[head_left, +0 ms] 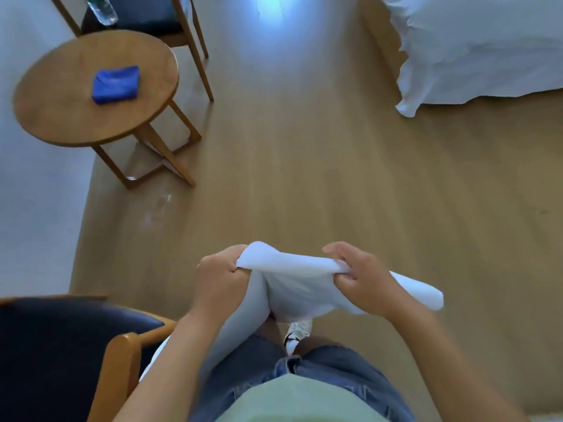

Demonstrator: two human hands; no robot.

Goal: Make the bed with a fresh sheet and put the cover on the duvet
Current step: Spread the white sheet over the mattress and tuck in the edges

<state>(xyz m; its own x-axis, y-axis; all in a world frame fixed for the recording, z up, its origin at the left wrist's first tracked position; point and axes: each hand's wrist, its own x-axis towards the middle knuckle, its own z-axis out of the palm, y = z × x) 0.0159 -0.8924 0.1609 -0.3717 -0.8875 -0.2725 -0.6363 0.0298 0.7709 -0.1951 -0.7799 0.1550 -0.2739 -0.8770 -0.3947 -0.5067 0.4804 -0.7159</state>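
Note:
I hold a bunched white cloth (292, 278) in front of my waist, low in the head view. My left hand (221, 277) is a fist closed on its left end. My right hand (361, 277) pinches its right part, and a folded tail sticks out past that hand to the right. More of the cloth hangs down between my hands toward my legs. The bed (487, 47) with rumpled white bedding lies at the top right, well away from both hands. One corner of its bedding droops to the floor.
A round wooden table (61, 117) with a folded blue cloth (116, 83) stands at the upper left. Behind it is a dark-seated wooden chair (152, 22) carrying a plastic bottle (102, 9). Another dark-seated chair (61, 360) is at my lower left. Wooden floor (304, 178) stretches ahead.

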